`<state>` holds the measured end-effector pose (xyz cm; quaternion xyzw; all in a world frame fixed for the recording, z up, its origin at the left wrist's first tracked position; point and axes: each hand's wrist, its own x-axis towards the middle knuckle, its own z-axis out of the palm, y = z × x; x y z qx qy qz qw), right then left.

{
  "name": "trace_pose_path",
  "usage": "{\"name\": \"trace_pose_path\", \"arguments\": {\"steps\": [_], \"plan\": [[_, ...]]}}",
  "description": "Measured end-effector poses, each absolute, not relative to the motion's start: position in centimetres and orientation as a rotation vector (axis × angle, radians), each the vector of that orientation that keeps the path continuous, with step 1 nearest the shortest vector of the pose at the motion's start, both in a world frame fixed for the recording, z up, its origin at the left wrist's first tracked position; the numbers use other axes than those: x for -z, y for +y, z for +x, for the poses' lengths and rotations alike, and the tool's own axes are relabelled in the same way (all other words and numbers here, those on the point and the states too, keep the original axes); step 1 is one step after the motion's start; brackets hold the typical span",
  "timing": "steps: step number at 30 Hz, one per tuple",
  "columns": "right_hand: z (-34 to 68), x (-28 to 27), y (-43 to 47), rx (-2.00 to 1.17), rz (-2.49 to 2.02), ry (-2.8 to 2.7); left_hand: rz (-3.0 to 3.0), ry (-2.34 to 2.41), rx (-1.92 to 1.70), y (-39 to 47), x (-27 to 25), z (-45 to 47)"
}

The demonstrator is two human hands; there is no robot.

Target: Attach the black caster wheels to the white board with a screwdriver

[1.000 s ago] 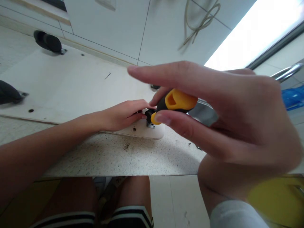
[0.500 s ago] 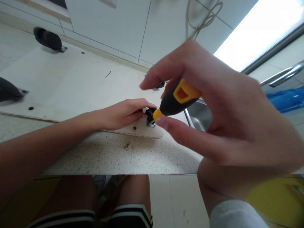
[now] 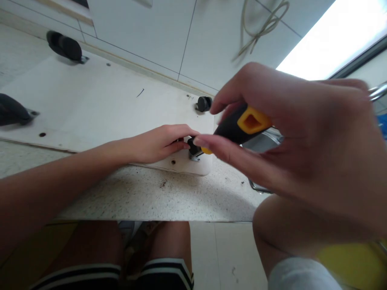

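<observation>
A white board [image 3: 121,104] lies flat on the speckled counter, with black casters on it. My left hand [image 3: 165,143] rests on the board, its fingers pinching a black caster [image 3: 192,147] near the rounded front right corner. In my right hand [image 3: 290,145] is a screwdriver [image 3: 232,125] with a black and yellow handle, gripped between thumb and fingers. It slants down to the left toward the caster's metal plate [image 3: 195,158]; its tip is hard to make out. An open hole [image 3: 173,162] shows left of that plate.
Other casters stand at the back right [image 3: 204,104], the back left [image 3: 65,46] and the left edge [image 3: 13,110]. A metal sink [image 3: 263,141] lies right of the board. A looped cord [image 3: 263,30] hangs by the tiled wall. The counter's front edge [image 3: 145,217] runs above my legs.
My right hand has shifted its hold on the screwdriver, with the thumb moved up and across the handle's lower end. The left hand stays at the caster. The view has shifted slightly.
</observation>
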<state>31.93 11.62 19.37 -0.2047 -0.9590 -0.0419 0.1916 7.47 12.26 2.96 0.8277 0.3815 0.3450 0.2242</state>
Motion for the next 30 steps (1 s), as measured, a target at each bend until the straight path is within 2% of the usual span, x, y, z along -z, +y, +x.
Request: {"name": "trace_pose_path", "arguments": {"steps": [3,6,11,14,19,23,27,30], "plan": [[32.09,-19.49,11.66,0.037,-0.493,-2.775,2.242,1.052,-0.925,12.19,-3.08,7.41],[32.13,-19.58,11.58,0.244,-0.653,-2.647,2.249,1.032,-0.939,12.20,-3.09,7.40],[32.10,-19.66,11.40,-0.041,-0.480,-2.778,2.251,1.057,-0.938,12.31,-2.86,7.42],[32.17,-19.46,11.32,0.134,-0.676,-2.646,2.289,1.035,-0.946,12.38,-2.72,7.32],[32.49,-19.58,11.48,0.011,-0.485,-2.757,2.270,1.054,-0.923,12.40,-2.79,7.29],[32.52,-19.65,11.61,0.194,-0.633,-2.655,2.274,1.049,-0.944,12.40,-2.84,7.35],[32.37,-19.58,11.67,-0.053,-0.447,-2.737,2.274,1.070,-0.933,12.39,-2.72,7.32],[32.10,-19.52,11.61,0.120,-0.644,-2.639,2.291,1.055,-0.953,12.40,-2.56,7.25]]}}
